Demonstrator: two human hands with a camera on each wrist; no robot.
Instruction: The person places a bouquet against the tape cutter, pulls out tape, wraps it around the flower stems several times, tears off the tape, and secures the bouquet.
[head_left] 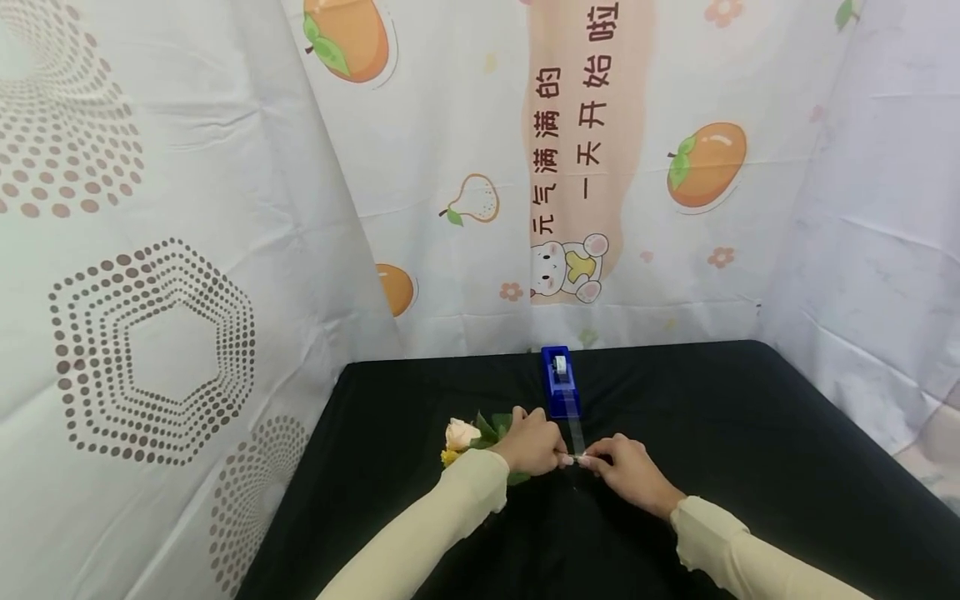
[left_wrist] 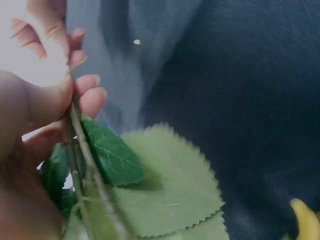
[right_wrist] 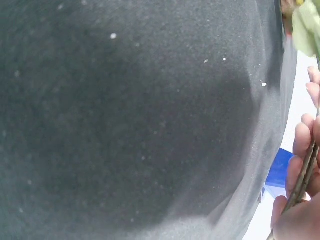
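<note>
The left grip (head_left: pixel 531 443) pinches the stems (left_wrist: pixel 82 165) of a small flower bunch between thumb and fingers, and the right grip (head_left: pixel 626 473) pinches the same stems farther along, toward their cut end. The stems are thin, woody and brownish, greener near the leaves, and run close together where they leave the left grip.

On the outer side of the left grip, away from the right one, sits the head of the bunch: a pale peach rose (head_left: pixel 460 434), a yellow flower (head_left: pixel 449 457) just below it, and green foliage partly covered by the hand. Close to the left fingers, a broad, light green leaf (left_wrist: pixel 170 185) shows a clearly toothed edge; a smaller, darker leaf (left_wrist: pixel 112 152) with fine pale veins overlaps it.

Beyond both grips stands a blue tape dispenser (head_left: pixel 560 387) on the black-covered table (head_left: pixel 675 400). From it a clear tape strip (head_left: pixel 576 435) stretches down to the stems just beside the right fingertips; whether it sticks to them cannot be told.
</note>
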